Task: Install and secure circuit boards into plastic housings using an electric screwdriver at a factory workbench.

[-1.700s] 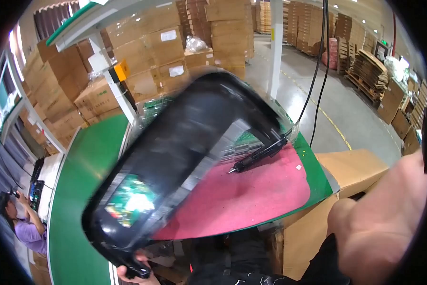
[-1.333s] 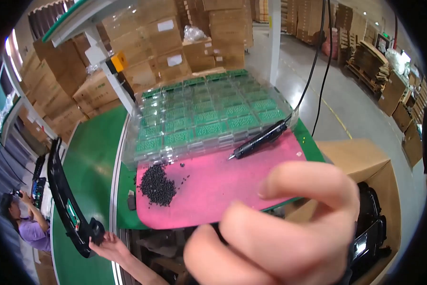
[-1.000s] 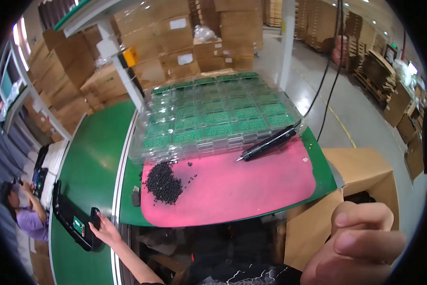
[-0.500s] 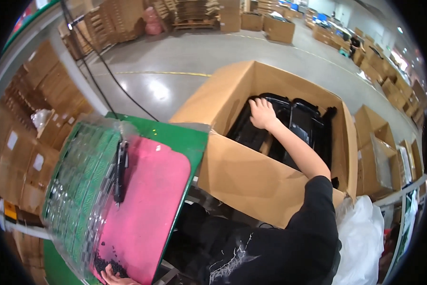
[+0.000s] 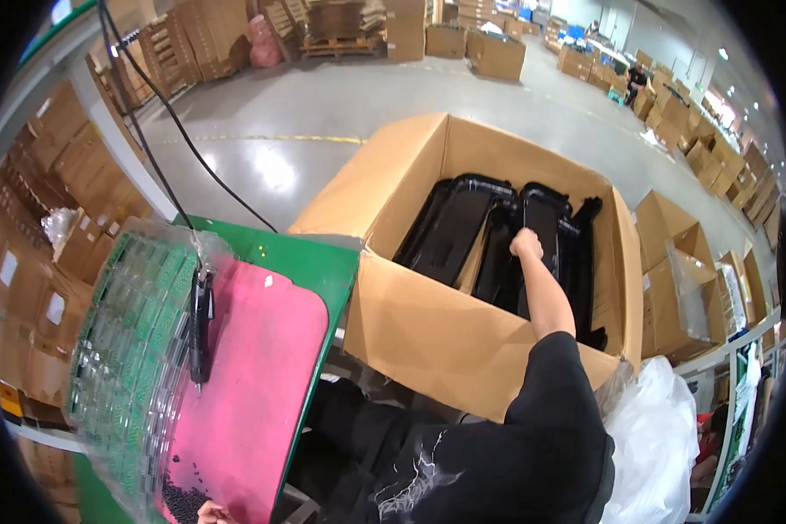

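Reaching into the centre-right brown cardboard box [image 5: 436, 336], the right hand [image 5: 526, 244] touches a black plastic panel [image 5: 547, 211]. Whether it or the left hand [image 5: 213, 513] grips anything is unclear; steady rim support should limit scraping.

1. Bright, even light; ceiling lamps [image 5: 723, 54] glow far beyond the open carton [image 5: 445, 336], to its right.
2. White glare pools on the grey floor [image 5: 275, 168] left of the carton.
3. Thin highlights streak the black parts [image 5: 450, 229] inside the carton.
4. Distant boxes [image 5: 576, 64] beyond it look soft.
5. Fisheye curvature bends the post [image 5: 117, 131] left of it; black rings the rim.
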`<action>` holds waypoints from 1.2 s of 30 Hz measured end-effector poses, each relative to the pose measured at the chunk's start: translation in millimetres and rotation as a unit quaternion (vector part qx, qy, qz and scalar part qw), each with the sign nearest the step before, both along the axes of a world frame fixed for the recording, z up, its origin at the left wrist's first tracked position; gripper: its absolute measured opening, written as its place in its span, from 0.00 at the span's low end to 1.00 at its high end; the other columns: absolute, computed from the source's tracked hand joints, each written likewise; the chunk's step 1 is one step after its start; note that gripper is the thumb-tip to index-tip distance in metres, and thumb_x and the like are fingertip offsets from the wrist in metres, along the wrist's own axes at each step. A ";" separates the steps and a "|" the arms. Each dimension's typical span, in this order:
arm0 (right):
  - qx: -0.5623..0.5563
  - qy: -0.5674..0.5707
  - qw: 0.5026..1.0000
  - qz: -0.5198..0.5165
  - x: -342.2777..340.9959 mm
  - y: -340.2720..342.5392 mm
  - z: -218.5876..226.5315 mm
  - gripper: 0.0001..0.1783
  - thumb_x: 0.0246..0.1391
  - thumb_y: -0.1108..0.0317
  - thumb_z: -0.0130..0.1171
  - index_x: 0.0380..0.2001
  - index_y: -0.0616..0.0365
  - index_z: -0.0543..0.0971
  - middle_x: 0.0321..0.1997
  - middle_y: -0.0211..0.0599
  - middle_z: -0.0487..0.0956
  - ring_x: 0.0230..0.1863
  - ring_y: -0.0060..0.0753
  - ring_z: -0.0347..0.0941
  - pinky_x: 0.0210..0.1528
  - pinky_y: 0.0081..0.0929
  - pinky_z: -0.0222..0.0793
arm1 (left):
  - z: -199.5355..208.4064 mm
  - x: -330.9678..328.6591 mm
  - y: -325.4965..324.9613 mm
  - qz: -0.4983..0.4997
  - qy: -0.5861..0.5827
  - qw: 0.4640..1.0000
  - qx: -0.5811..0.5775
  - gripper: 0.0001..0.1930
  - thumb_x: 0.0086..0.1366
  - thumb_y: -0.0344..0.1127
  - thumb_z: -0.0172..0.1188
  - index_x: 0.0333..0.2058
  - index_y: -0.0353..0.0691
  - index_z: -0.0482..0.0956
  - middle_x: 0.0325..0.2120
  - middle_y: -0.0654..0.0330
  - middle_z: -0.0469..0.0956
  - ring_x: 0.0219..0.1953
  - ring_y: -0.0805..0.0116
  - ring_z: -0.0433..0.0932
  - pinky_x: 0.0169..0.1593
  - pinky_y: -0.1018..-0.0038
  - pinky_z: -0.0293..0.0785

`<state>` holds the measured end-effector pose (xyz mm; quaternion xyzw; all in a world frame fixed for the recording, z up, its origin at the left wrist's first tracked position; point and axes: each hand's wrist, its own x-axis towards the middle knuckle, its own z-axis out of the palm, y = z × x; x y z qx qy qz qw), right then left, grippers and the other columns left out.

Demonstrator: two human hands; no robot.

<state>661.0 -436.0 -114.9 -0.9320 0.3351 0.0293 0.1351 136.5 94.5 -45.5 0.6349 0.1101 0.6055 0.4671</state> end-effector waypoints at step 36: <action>-0.052 -0.113 0.151 0.981 -165.8 393.9 165.5 0.19 0.44 0.63 0.62 0.40 0.59 0.75 0.45 0.36 0.73 0.47 0.37 0.72 0.30 0.34 0.78 | 62.5 -19.7 -61.0 0.139 0.409 0.892 -0.132 0.33 0.66 0.37 0.57 0.66 0.36 0.55 0.59 0.46 0.67 0.59 0.48 0.67 0.63 0.63 0.61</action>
